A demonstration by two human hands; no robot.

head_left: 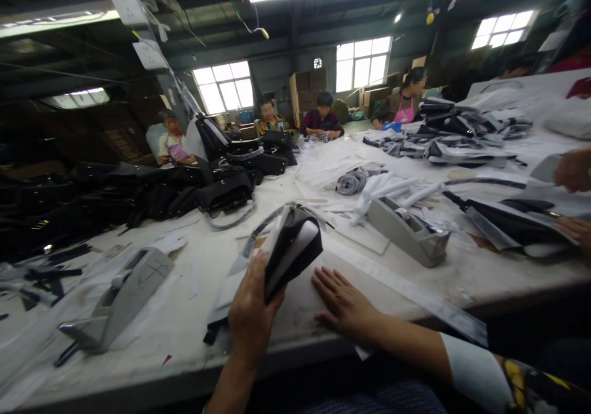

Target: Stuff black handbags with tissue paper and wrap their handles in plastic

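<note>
My left hand [250, 309] is closed around the lower left side of a black handbag [300, 247], which is tilted up off the table. White filling shows in the bag's side, and a wrapped strap or handle [263, 226] curves away on its left. My right hand [346, 303] lies palm down on the white table to the right of the bag, fingers stretched out and holding nothing. Near its fingertips a long, translucent white strip [401, 284] runs toward the table's front edge. Part of the bag's lower end is hidden behind my left hand.
Grey tape dispensers stand left [122, 297] and right [406, 232]. Black bags [138, 192] are heaped at the left, with wrapped pieces [462, 127] piled at the back right. A co-worker's hands [572, 170] handle a black bag [512, 220] at the right. Other people sit behind.
</note>
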